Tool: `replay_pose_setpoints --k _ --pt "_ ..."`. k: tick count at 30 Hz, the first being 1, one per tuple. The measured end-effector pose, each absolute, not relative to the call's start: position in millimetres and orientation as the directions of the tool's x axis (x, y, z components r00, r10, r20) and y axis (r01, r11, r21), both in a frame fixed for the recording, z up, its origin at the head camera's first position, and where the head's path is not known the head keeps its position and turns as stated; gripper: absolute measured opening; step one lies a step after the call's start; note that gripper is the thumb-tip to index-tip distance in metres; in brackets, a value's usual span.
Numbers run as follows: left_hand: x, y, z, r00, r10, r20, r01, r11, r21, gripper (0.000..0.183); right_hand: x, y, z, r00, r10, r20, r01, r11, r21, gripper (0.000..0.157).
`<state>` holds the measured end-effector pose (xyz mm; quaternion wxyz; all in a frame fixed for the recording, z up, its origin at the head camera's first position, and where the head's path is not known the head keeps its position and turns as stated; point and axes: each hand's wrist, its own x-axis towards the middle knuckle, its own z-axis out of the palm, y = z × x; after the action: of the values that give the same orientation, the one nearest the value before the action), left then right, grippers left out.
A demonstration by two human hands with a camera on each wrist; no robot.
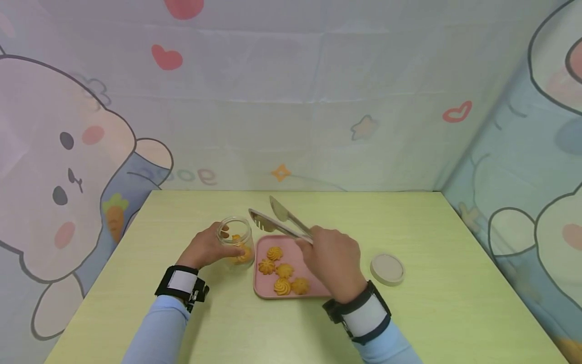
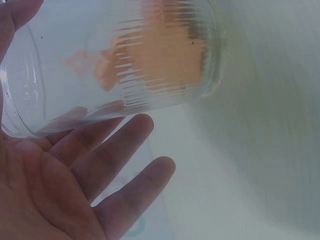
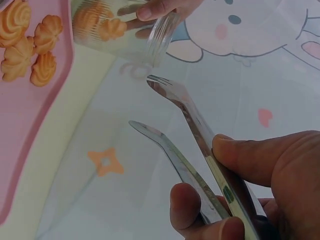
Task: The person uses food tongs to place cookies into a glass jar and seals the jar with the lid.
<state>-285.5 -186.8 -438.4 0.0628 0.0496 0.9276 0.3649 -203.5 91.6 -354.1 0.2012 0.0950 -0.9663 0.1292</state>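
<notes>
My left hand [image 1: 211, 247] grips a clear glass jar [image 1: 236, 230] at the left of the pink tray, thumb across its near side. Inside the jar lie orange-yellow swirl cookies [image 2: 165, 55], blurred through the ribbed glass. My right hand [image 1: 332, 255] holds metal tongs [image 1: 284, 225] above the tray. Their two tips stand apart with nothing between them, pointing toward the jar, as the right wrist view shows. On the pink tray [image 1: 259, 285] rest several piped cookies [image 1: 283, 286], grouped on its left half. My right hand hides the tray's right part.
A round whitish lid [image 1: 387, 269] lies on the table [image 1: 454, 308] to the right of the tray. A printed cloth backdrop [image 1: 318, 126] stands behind the table's back edge and along both sides.
</notes>
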Motion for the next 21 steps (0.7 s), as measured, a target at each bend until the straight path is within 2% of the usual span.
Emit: replay_pose_setpoints --k 9,21 --pt "-284.2 -187.1 -439.1 -0.988 0.136 -0.073 0.052 0.735 0.676 0.089 -202.1 100.9 -360.0 -0.931 -0.099 0.351 -0.19 0.953 -0.236 0.035" --pt "-283.5 -187.4 -438.9 -0.988 0.137 -0.072 0.052 0.734 0.677 0.093 -202.5 118.4 -375.5 -0.974 -0.026 0.227 -0.102 0.938 -0.333 0.032"
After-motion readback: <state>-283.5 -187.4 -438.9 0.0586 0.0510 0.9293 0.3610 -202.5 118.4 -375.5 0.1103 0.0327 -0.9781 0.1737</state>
